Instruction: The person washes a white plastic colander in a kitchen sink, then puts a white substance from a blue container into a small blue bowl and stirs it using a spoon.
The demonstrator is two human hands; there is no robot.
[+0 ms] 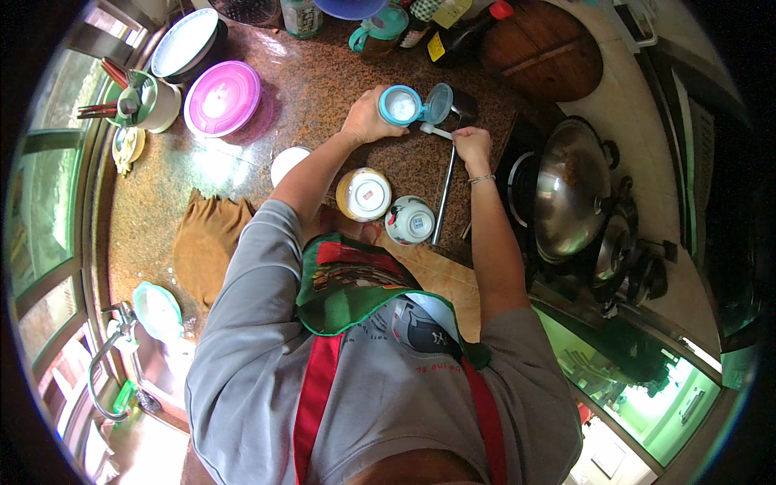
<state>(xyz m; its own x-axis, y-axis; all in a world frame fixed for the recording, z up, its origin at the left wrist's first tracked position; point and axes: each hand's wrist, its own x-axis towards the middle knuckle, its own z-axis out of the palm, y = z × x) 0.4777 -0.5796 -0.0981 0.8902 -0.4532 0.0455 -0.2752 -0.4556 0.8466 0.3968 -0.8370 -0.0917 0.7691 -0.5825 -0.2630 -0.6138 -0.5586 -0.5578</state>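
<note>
My left hand (368,115) is wrapped around a small jar (401,105) with a light-blue rim and white contents. Its hinged clear-blue lid (438,104) stands flipped back on the right. Between the fingers of my right hand (473,145) is a small white spoon (435,130), its bowl just outside the jar's rim, below the lid. Nearer my body, a yellow-sided bowl (364,194) and a rooster-patterned bowl (410,220) rest upside down. A white round dish (291,165) is partly covered by my left forearm. A long metal utensil handle (445,194) lies beside my right forearm.
A pink lidded bowl (222,99), a utensil holder (160,106) and a brown cloth (209,242) occupy the counter's left. Bottles (464,39) and a round wooden board (542,51) line the back. On the right is a stove with a lidded wok (573,191); the sink (160,364) is lower left.
</note>
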